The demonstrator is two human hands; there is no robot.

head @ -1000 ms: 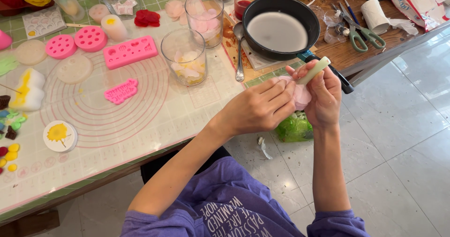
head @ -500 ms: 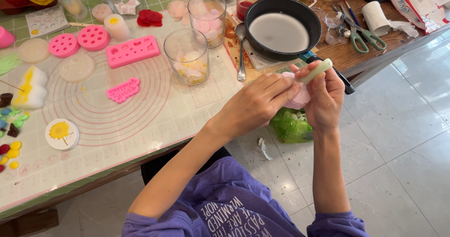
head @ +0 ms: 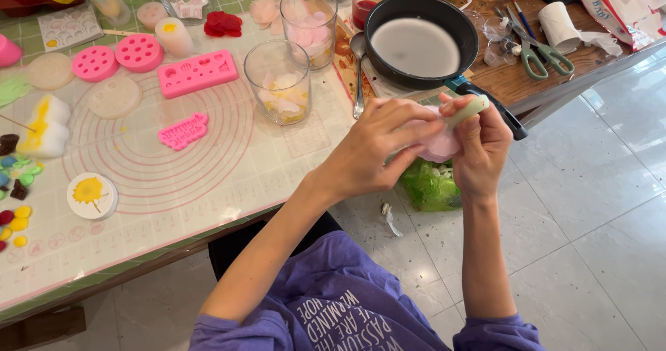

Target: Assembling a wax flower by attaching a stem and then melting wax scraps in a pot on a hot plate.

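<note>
My left hand (head: 371, 150) pinches pink petal piece (head: 438, 143); my right hand (head: 482, 146) grips pale green stick (head: 466, 111). Both held off desk's near edge, beside black pan (head: 416, 11).

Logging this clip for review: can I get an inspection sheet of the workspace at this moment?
Surface: translucent mat with pink rings covers the table.
Job's things: pale pink piece and pale green stick, held off the table edge.
Clutter: black pan, glass jars, pink moulds, scissors.
Grippers: left hand pinches the piece; right hand grips the stick.
Cables: nothing seen.
Surroundings: tiled floor, green bag below.
</note>
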